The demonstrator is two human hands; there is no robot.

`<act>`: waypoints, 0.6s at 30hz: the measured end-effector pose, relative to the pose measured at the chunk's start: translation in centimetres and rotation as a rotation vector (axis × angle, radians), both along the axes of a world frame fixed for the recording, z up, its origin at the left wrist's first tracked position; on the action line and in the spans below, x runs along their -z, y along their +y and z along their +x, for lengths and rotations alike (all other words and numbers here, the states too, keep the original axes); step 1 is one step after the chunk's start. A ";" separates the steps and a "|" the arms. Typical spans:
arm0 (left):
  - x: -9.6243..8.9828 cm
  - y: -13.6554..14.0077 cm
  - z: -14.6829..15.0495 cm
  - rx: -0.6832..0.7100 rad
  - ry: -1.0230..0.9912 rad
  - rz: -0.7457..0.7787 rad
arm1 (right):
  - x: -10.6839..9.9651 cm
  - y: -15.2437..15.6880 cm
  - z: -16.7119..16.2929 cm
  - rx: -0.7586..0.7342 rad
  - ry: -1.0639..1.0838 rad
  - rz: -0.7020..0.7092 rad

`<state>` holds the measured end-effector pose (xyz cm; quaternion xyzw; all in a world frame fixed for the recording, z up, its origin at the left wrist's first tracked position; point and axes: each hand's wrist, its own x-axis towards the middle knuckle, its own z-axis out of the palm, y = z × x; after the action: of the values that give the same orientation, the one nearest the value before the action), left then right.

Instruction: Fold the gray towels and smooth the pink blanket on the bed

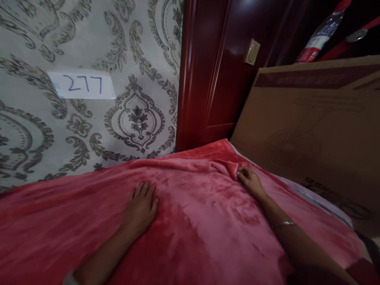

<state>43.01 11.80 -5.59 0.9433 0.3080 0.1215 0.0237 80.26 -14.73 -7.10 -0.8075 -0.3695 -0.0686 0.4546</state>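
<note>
A plush red-pink blanket (190,206) covers the surface before me, its pile brushed into lighter and darker patches. My left hand (140,208) rests flat on it at left of centre, fingers stretched out and palm down. Farther right, my right hand (249,180) pinches a fold of the blanket near its far right corner. A raised ridge of cloth runs left from those fingers, along the far side. On my right wrist is a thin silver bracelet (284,223).
Patterned grey wallpaper (136,114) rises behind the blanket, bearing a paper marked 277 (84,84). A dark red wooden cabinet (219,71) stands at the back. Along the right leans a large cardboard box (311,130), with a plastic bottle (322,35) beyond its top edge.
</note>
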 end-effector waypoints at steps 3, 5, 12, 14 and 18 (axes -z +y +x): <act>-0.1 0.0 0.0 0.001 0.005 -0.004 | -0.2 0.2 0.4 -0.068 0.038 -0.090; -0.2 -0.1 0.0 -0.002 0.015 -0.004 | -0.4 0.3 0.1 -0.152 -0.012 -0.192; -0.4 -0.2 0.0 0.002 -0.009 -0.011 | -0.3 -0.2 -1.2 -0.033 -0.028 -0.057; -0.3 -0.1 0.0 0.004 -0.024 -0.022 | -0.6 0.0 -0.8 0.051 0.125 0.071; -0.3 -0.1 0.0 0.004 -0.033 -0.032 | -2.9 2.3 1.7 0.043 0.433 0.399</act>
<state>42.99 11.67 -5.28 0.9413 0.3075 0.1321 0.0441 81.92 -12.46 -4.22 -0.7057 -0.2258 0.0241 0.6712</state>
